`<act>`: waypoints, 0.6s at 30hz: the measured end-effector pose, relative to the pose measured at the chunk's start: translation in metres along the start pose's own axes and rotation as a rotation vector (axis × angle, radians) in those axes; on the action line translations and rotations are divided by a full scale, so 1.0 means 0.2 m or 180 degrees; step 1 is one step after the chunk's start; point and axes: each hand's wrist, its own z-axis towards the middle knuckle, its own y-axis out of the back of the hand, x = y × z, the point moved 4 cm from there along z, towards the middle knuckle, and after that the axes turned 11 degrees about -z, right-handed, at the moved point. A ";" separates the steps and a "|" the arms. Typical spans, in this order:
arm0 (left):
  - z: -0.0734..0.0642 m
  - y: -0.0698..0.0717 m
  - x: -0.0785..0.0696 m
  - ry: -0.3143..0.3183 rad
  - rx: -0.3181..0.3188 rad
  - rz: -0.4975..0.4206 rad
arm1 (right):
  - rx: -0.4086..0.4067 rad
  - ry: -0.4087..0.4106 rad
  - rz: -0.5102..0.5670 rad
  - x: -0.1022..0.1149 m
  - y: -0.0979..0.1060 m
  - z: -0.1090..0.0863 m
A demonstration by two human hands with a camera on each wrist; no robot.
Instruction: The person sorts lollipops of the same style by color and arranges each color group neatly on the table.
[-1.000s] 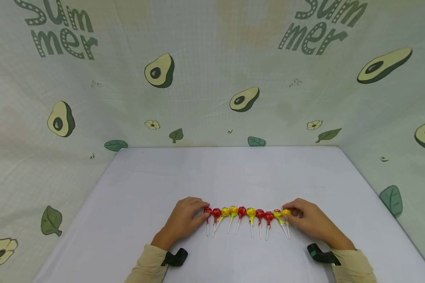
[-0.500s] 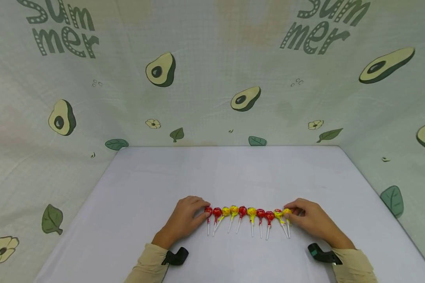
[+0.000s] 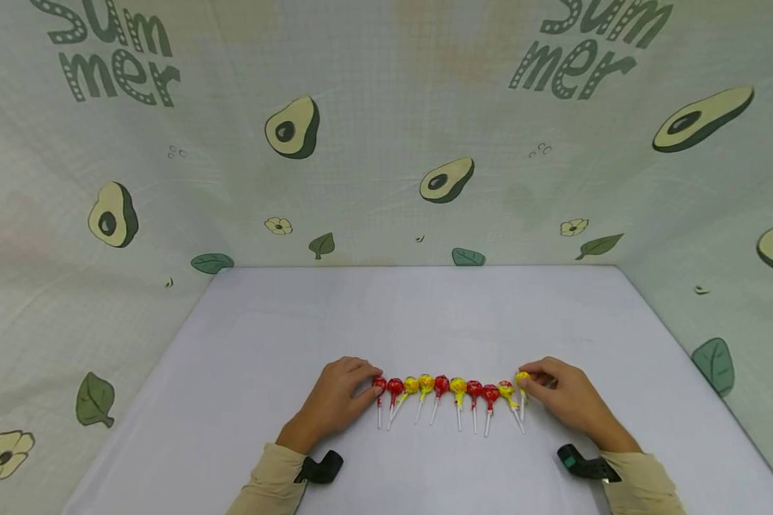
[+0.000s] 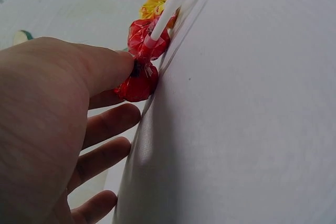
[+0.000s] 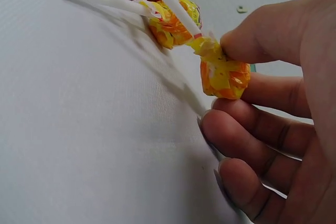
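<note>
Several wrapped lollipops, red and yellow, lie side by side in a row with white sticks toward the person. At the left end, the left hand (image 3: 337, 400) pinches the head of a red lollipop (image 4: 140, 83) between thumb and forefinger; its other fingertips touch the table. At the right end, the right hand (image 3: 568, 402) pinches a yellow lollipop (image 5: 226, 80) by its head, thumb on the near side. Beside that one lies a yellow lollipop with red marks (image 3: 505, 389). A red lollipop (image 3: 395, 387) lies just right of the left hand's one.
The row rests on a white-covered table (image 3: 399, 315). Behind and beside it hangs a pale cloth (image 3: 360, 179) printed with avocados and leaves. Black wrist cameras sit on both wrists, the left camera (image 3: 322, 466) and the right camera (image 3: 582, 463).
The right hand has shifted slightly up and away from the person with the yellow lollipop, whose stick now stands more nearly straight. The left hand and the other lollipops keep their places.
</note>
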 end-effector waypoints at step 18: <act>0.00 0.00 -0.01 -0.0010 0.0040 0.0037 | -0.0074 -0.0267 -0.0062 0.01 0.00 0.00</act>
